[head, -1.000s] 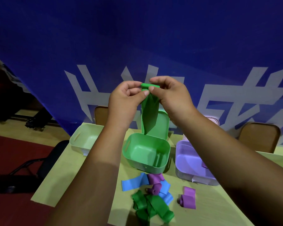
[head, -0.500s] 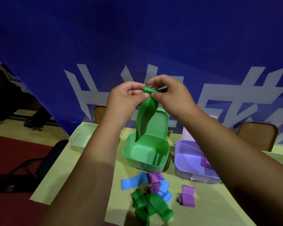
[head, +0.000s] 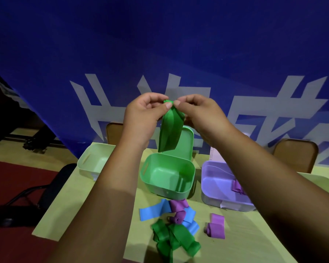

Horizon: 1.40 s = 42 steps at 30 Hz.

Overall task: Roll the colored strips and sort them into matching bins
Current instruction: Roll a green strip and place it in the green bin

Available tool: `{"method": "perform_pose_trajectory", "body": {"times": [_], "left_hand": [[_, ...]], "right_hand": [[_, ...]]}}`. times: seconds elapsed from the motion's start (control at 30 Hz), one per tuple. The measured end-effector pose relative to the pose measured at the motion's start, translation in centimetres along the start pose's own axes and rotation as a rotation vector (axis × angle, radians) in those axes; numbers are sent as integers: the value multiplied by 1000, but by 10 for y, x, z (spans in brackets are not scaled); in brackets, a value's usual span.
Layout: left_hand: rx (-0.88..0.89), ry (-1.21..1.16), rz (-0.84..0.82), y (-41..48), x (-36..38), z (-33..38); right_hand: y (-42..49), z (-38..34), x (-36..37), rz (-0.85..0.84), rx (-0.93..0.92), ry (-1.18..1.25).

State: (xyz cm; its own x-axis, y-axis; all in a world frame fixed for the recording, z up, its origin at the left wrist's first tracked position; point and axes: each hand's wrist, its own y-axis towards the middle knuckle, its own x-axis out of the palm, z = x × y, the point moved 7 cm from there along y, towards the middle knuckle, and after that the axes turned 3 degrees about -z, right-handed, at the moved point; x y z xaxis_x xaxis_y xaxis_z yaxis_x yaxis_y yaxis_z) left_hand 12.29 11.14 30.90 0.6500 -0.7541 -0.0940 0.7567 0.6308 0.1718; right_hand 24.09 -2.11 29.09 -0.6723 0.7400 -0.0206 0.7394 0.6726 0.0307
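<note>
Rolling the green strip [head: 170,130] from its top end, we pinch the started coil between the fingers [head: 168,105] of our left hand [head: 142,116] and those of our right hand [head: 199,114], both sets clenched on that small roll. The strip is held up in the air; below the fingers its loose tail hangs, ending just above the open green bin [head: 168,177].

To do this step well, we judge that the thumbs should turn the coil evenly while the forefingers keep its edges square, so the roll does not cone out to one side. Light tension on the hanging tail should help each wrap sit tight.

The strip looks thin, limp and smooth, with a soft lengthwise fold running down it.

Far below the fingers, on the worktop [head: 110,188], lie more green strips [head: 174,242], blue strips [head: 152,210] and purple strips [head: 216,228]. Below and right of the fingers sits the purple bin [head: 217,179], with a purple piece inside; below and left, a pale green bin [head: 95,158].
</note>
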Motion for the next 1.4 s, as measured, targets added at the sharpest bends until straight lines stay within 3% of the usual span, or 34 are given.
{"method": "perform_pose_trajectory", "body": {"times": [0.43,0.9,1.23,1.4], "left_hand": [[-80,-150,-44,2,2,-15],[31,-80,8,9,-5,-8],[-90,-147,-30,5,-1,-17],[-70,-105,-1,3,-3,-14]], "right_hand": [[7,-2,1,57,-80,-54],[6,2,7,60,-4,65],[0,-6,9,63,-51,10],[-3,-6,10,72,-53,-12]]}}
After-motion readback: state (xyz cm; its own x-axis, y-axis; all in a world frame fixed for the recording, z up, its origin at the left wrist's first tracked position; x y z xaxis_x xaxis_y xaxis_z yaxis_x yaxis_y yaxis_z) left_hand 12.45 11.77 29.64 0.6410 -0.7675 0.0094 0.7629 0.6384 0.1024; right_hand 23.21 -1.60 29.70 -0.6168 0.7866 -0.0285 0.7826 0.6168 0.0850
